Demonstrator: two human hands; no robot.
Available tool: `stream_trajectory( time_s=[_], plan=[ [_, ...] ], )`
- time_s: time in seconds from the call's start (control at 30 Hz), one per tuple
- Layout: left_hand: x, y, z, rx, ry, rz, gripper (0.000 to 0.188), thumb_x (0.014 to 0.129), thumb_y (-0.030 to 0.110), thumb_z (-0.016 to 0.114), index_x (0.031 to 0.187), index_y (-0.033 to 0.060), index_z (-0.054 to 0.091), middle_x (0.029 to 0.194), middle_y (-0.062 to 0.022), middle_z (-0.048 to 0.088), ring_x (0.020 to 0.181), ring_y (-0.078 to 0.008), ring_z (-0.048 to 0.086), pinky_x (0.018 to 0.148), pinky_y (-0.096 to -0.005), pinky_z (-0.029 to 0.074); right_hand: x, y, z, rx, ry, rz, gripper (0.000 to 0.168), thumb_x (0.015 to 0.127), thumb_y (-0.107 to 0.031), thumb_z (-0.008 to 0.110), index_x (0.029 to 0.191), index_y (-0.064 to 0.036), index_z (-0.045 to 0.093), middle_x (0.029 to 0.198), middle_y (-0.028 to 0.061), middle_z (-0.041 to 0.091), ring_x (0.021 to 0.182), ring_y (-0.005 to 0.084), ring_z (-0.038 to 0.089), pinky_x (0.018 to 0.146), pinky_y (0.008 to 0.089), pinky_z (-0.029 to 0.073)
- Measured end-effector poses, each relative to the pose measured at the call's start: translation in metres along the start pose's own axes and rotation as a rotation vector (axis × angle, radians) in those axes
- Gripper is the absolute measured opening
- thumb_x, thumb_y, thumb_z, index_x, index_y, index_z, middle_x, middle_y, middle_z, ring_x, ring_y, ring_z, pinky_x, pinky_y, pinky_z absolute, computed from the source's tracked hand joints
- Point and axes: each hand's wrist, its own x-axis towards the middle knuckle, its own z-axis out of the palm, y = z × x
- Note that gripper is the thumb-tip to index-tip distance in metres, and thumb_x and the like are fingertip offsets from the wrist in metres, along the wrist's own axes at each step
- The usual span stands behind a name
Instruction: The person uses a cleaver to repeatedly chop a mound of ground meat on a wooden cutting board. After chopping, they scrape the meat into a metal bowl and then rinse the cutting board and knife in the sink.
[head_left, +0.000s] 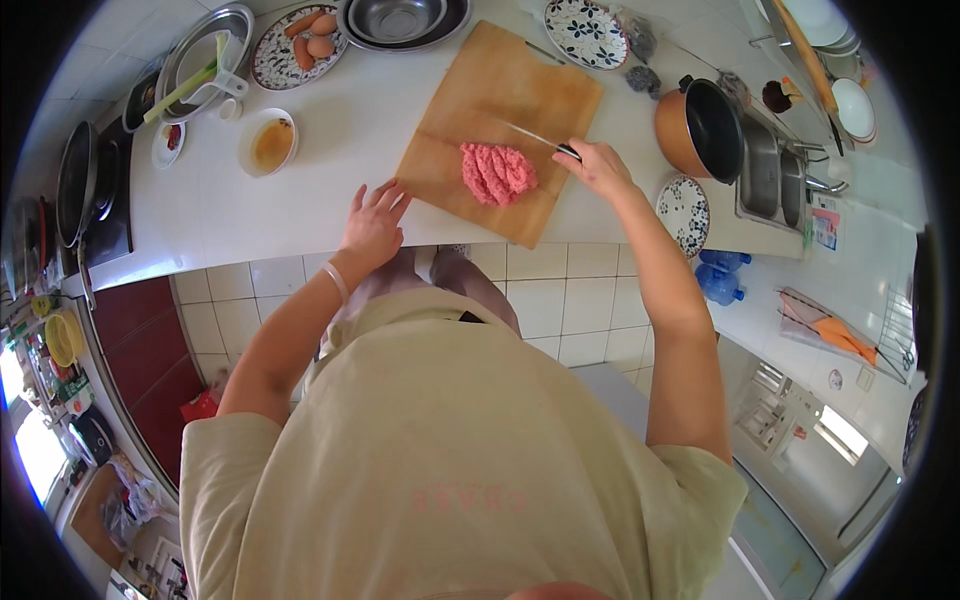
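Observation:
A mound of pink minced meat (498, 174), scored with several grooves, lies on the wooden cutting board (461, 86). My right hand (598, 169) grips the black handle of a kitchen knife (534, 136) on the board's right side. The blade points to the upper left, just beyond the meat, and looks thin from this angle. At the board's left corner, my left hand (377, 219) rests with fingers spread, its fingertips at the edge. It holds nothing.
Left on the counter (195, 217) stand a bowl of yellowish-brown liquid (271, 145) and a patterned plate (277, 79) with eggs and sausages. Metal bowls (397, 19) sit behind the board. An orange-brown pot (679, 133) and a patterned plate (684, 214) stand right, near the sink (761, 176).

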Motion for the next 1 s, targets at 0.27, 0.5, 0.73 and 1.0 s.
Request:
stream_trajectory(
  time_s=[0.27,0.5,0.73,1.0],
  plan=[
    [0.0,-0.005,0.003,-0.019,-0.008,-0.007,0.059,0.077,0.013,0.06,0.133,0.0098,0.046,0.14,-0.0038,0.039,0.136,-0.0192,0.028,0.113,-0.0489,0.02,-0.044,-0.022,-0.015,0.118,0.061,0.123,0.041,0.085,-0.044,0.061,0.083,-0.003,0.056,0.066,0.02,0.058,0.066,0.0411,0.056,0.058,0.0461,0.044],
    [0.0,-0.002,0.001,-0.039,0.0,0.017,0.06,0.075,0.013,0.062,0.133,0.0102,0.046,0.139,-0.0035,0.039,0.135,-0.0194,0.029,0.112,-0.049,0.021,-0.097,-0.085,0.1,0.47,0.342,0.364,0.037,0.089,-0.038,0.058,0.081,-0.001,0.056,0.067,0.0211,0.059,0.063,0.0407,0.058,0.057,0.044,0.045],
    [-0.001,-0.003,0.002,-0.026,-0.007,0.004,0.06,0.075,0.014,0.063,0.132,0.0106,0.047,0.139,-0.0036,0.039,0.135,-0.0193,0.029,0.112,-0.0481,0.021,-0.09,-0.121,0.08,0.563,0.502,0.475,0.042,0.091,-0.041,0.054,0.088,0.0,0.061,0.069,0.0234,0.06,0.069,0.0432,0.06,0.061,0.0458,0.046],
    [0.005,-0.005,0.002,-0.016,0.009,0.003,0.062,0.075,0.015,0.063,0.134,0.0109,0.045,0.14,-0.0035,0.039,0.135,-0.0195,0.029,0.112,-0.0491,0.022,-0.073,-0.126,0.065,0.582,0.487,0.557,0.048,0.092,-0.044,0.049,0.088,0.002,0.061,0.074,0.0266,0.061,0.075,0.0445,0.06,0.065,0.0474,0.046]
  ],
)
